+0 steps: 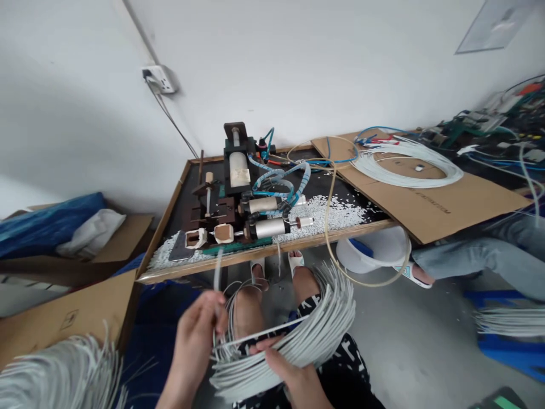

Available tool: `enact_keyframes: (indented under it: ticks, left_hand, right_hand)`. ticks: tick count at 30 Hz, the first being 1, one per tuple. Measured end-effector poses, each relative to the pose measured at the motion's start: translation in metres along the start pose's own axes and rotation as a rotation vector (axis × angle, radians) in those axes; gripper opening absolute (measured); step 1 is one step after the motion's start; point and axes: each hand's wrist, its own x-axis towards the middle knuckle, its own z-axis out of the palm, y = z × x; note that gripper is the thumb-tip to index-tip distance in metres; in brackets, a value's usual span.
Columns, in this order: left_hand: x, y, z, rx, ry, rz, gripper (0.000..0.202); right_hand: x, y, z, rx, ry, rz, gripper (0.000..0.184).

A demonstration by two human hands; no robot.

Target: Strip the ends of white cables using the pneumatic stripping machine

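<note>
A bundle of cut white cable pieces (315,332) lies curved across my lap. My right hand (289,372) rests on the bundle's near side, fingers touching one piece. My left hand (198,335) pinches a single white cable piece (219,278) and holds its end up toward the table edge. On the wooden table (298,244) in front of me stands a small pneumatic machine (247,199) with metal cylinders, blue hoses and two white guide blocks at its front.
White cable scraps (336,211) litter the table. A coil of white cable (404,162) lies on cardboard at right. Another person's leg in jeans (481,255) is at right. More cut cable (63,372) sits in a box at lower left. A white basin (374,255) is under the table.
</note>
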Motion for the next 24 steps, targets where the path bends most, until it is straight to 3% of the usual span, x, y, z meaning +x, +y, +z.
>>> enact_keyframes:
  ticks: [3,6,8,10,17,21,24]
  left_hand:
    - [0.014,0.003,-0.044,-0.105,0.385,0.054,0.037]
    - [0.01,0.004,-0.074,0.001,0.441,0.059,0.041]
    - [0.0,0.003,-0.078,0.002,0.376,0.01,0.042]
    - [-0.012,0.003,-0.071,-0.046,0.305,-0.036,0.042]
    - [-0.044,0.012,-0.022,-0.204,0.041,-0.109,0.041]
    - [-0.056,0.008,-0.006,-0.263,-0.135,-0.182,0.041]
    - [-0.065,0.003,-0.005,-0.217,-0.29,-0.22,0.044]
  right_hand:
    - [-0.011,-0.007,-0.004,0.19,0.007,0.145,0.033]
    - [-0.016,-0.014,-0.004,0.295,0.006,0.204,0.03]
    - [-0.016,-0.018,-0.003,0.291,-0.006,0.217,0.027]
    - [-0.015,-0.022,0.0,0.287,-0.005,0.235,0.023]
    - [-0.013,-0.032,0.003,0.067,0.011,0.208,0.018]
    - [-0.005,-0.017,0.001,0.056,0.009,0.171,0.024]
    - [0.006,0.002,-0.003,0.06,0.023,0.142,0.036]
